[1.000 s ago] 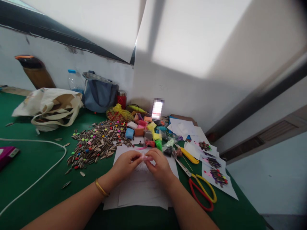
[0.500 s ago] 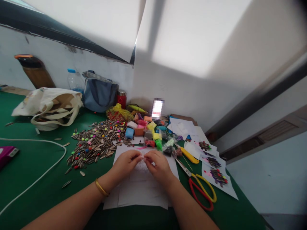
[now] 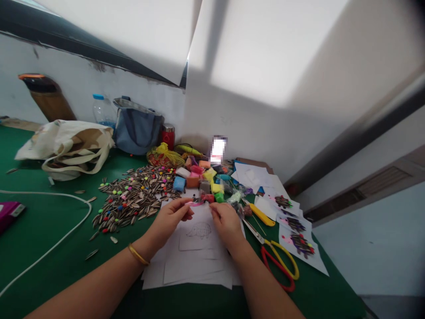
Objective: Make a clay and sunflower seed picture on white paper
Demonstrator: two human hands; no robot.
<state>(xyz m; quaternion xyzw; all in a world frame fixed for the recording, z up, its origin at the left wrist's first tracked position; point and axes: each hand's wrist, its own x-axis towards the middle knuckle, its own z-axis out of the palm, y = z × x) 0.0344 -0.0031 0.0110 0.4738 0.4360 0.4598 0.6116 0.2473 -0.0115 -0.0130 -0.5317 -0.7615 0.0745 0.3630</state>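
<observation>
My left hand point(image 3: 174, 218) is closed in a pinch above the upper left of a white paper sheet point(image 3: 195, 268). Whatever its fingertips hold, if anything, is too small to make out. A thin pink strip point(image 3: 196, 204) shows right at those fingertips; I cannot tell if they touch it. My right hand point(image 3: 227, 223) also pinches, thumb against fingers, over the sheet's right side, and its contents are hidden. Between the hands, a pencil-like outline drawing of a hedgehog point(image 3: 199, 230) is visible on the paper. The two hands are apart.
Sunflower seeds mixed with coloured balls point(image 3: 133, 199) are heaped at left. Coloured clay packets point(image 3: 192, 182) crowd the area beyond the paper. Scissors point(image 3: 277, 261), a yellow cutter point(image 3: 262, 214) and seed-covered hedgehog pictures point(image 3: 302, 244) lie at right. A white cable point(image 3: 71, 235) crosses the left side.
My hands were together over the drawing, fingertips meeting. They have separated and moved slightly away from me, left hand leftward and right hand rightward, uncovering the hedgehog drawing.
</observation>
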